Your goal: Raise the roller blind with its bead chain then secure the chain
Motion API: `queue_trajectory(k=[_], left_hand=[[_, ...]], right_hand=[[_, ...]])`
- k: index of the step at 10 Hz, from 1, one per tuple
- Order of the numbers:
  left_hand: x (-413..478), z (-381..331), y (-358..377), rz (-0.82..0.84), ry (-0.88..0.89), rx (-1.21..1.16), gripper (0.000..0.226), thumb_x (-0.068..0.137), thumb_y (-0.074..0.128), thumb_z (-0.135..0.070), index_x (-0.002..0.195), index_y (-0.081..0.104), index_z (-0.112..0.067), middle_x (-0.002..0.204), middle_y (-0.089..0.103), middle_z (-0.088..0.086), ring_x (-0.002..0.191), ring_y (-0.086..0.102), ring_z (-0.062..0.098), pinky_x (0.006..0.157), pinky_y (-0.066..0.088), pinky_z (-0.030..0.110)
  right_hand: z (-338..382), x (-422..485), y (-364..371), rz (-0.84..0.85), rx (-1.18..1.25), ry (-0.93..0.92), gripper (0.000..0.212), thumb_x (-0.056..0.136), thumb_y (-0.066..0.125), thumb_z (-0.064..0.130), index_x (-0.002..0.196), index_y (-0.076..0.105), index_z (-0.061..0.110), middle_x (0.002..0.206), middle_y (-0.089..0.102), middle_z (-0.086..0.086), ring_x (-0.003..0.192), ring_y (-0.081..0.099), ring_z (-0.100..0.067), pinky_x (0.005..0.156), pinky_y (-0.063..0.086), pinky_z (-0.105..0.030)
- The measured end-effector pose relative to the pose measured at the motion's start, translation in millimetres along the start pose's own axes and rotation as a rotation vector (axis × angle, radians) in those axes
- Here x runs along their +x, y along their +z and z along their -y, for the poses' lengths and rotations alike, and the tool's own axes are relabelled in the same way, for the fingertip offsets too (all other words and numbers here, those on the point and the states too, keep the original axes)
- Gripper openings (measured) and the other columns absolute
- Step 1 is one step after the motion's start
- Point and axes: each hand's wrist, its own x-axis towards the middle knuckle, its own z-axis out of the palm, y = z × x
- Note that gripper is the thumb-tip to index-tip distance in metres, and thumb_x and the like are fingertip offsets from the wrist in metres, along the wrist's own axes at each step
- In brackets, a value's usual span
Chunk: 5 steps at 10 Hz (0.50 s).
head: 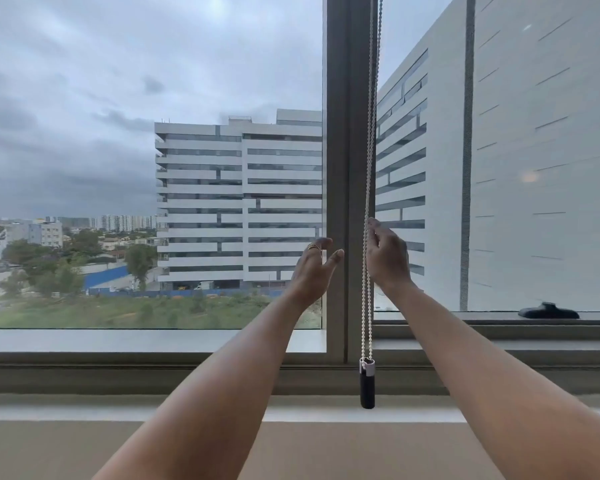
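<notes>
A white bead chain [370, 150] hangs in a double strand in front of the grey window mullion [343, 133]. It ends low down in a white clip with a black cylindrical weight [367, 388] just above the sill. My right hand [388, 258] pinches the chain about halfway up the pane, thumb and fingers closed on it. My left hand [314, 268] is raised just left of the mullion, fingers apart, a ring on one finger, holding nothing. The roller blind itself is out of view above; both panes are uncovered.
A wide sill [118, 341] and a beige ledge [66, 445] run below the window. A black window handle [548, 310] lies on the lower frame at the right. Outside are office blocks, trees and an overcast sky.
</notes>
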Motion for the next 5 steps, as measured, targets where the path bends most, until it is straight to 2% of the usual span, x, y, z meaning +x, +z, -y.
queue_trajectory(k=[2, 3, 4, 5], left_hand=[[-2.4, -39.5, -39.9, -0.217, 0.241, 0.53, 0.048, 0.094, 0.041, -0.038, 0.134, 0.04, -0.013, 0.142, 0.043, 0.008, 0.131, 0.04, 0.027, 0.105, 0.033, 0.04], [-3.8, -50.1, -61.5, -0.31, 0.365, 0.673, 0.052, 0.095, 0.039, -0.038, 0.14, 0.033, -0.013, 0.149, 0.035, 0.008, 0.141, 0.026, 0.023, 0.114, 0.02, 0.036], [-10.7, -51.6, -84.4, -0.315, 0.431, 0.803, 0.057, 0.096, 0.033, -0.04, 0.145, 0.021, -0.014, 0.156, 0.021, 0.006, 0.146, 0.011, 0.019, 0.118, 0.006, 0.033], [-17.9, -51.9, -100.4, -0.359, 0.407, 0.847, 0.061, 0.096, 0.029, -0.044, 0.147, 0.014, -0.015, 0.158, 0.012, 0.003, 0.146, 0.004, 0.018, 0.118, 0.001, 0.033]], right_hand=[[38.3, 12.2, -18.5, -0.097, -0.255, -0.234, 0.043, 0.097, 0.035, 0.013, 0.139, 0.036, 0.003, 0.146, 0.039, -0.013, 0.137, 0.035, -0.025, 0.113, 0.03, -0.034], [52.4, 9.0, -23.4, -0.123, -0.347, -0.311, 0.045, 0.098, 0.033, 0.015, 0.142, 0.03, 0.006, 0.15, 0.033, -0.012, 0.141, 0.026, -0.023, 0.117, 0.024, -0.035], [71.0, 0.3, -24.9, -0.14, -0.357, -0.295, 0.048, 0.098, 0.031, 0.02, 0.145, 0.021, 0.011, 0.154, 0.022, -0.009, 0.144, 0.016, -0.021, 0.119, 0.018, -0.035], [89.4, -5.6, -18.0, -0.212, -0.336, -0.307, 0.05, 0.098, 0.031, 0.024, 0.146, 0.017, 0.015, 0.156, 0.018, -0.007, 0.145, 0.012, -0.021, 0.119, 0.012, -0.037]])
